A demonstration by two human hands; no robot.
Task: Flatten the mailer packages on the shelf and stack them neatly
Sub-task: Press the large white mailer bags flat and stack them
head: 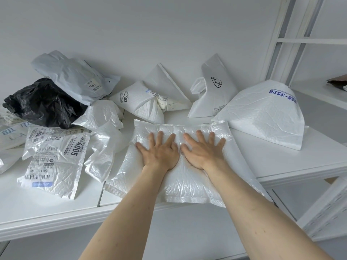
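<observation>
All places are given from the white bubble mailer (180, 177) that lies flat at the front edge of the white shelf (281, 152), its near hem just over the lip.

Far left of it, a crumpled black bag (43, 104) sits at the back, with a grey poly mailer (75, 79) leaning on its right side. In front of those lies a wrinkled white mailer with a "4005" label (56, 158). Just left of the landmark, two crushed white mailers (105, 149) rest against each other. What any of them contain cannot be told.

On the landmark itself, the left hand (159, 152) presses palm-down, its grip apart with fingers spread straight; the right hand (202, 152) does the same just beside it, thumbs nearly touching.

Behind it stands a puffed mailer marked "4003" (137, 102), and behind-right a folded white bag with a round logo (216, 92). To its right, a large domed mailer with blue print (266, 113) stands puffed.
</observation>
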